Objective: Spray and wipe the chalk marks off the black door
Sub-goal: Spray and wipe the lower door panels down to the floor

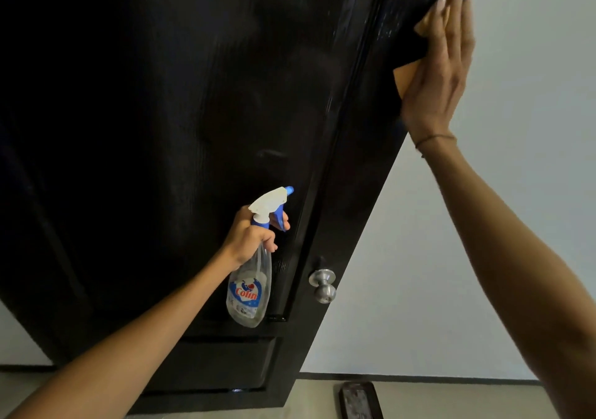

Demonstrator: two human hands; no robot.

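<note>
Black and glossy, the door (pixel 167 121) fills the view, with faint whitish marks (pixel 385 29) near its right edge, perhaps chalk. The right hand (pixel 442 63) presses an orange cloth (pixel 404 75) flat there, fingers straight. The left hand (pixel 250 238) grips a spray bottle (pixel 250 286) by its neck, just beside the silver knob (pixel 322 284).

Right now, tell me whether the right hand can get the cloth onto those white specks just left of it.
Probably yes. The right hand presses the orange cloth flat against the door edge, and the white specks lie beside it on the same frame strip, with nothing between them. A short slide left should cover them.
</note>
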